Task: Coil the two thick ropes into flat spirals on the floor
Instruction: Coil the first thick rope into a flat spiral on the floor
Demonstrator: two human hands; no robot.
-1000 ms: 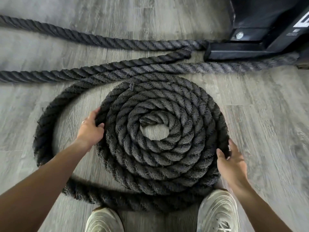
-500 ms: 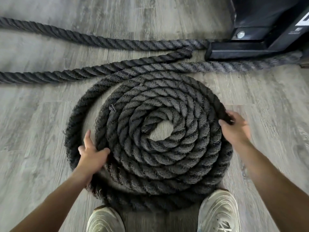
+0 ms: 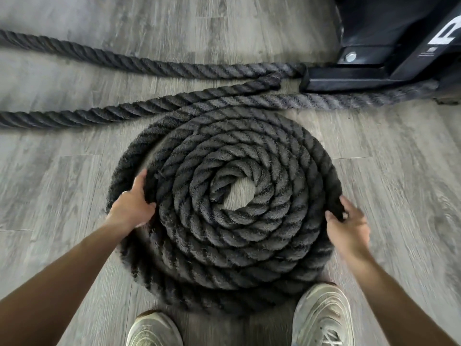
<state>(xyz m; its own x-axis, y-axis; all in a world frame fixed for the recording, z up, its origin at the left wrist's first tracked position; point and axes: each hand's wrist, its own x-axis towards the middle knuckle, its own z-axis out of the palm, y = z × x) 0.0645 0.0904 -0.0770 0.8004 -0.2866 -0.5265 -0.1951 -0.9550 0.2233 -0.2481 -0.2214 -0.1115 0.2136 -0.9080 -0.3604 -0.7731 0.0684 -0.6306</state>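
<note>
So that loose outer loop of the rope coil (image 3: 224,203) has tightened up a lot. A second ago it bulged way out to the left with bare floor (image 3: 62,196) showing inside it; now it's nearly snug against the spiral, just a thin gap on the upper left. Your left hand (image 3: 132,208) went down the left side and came back up, fingers (image 3: 141,179) tucked in that gap. Your right hand (image 3: 348,227) swung up the right edge and dropped back again.

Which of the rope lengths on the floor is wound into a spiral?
The rope between the hands, before the shoes, is wound into a flat spiral. The two lengths beyond it lie nearly straight across the floor.
</note>
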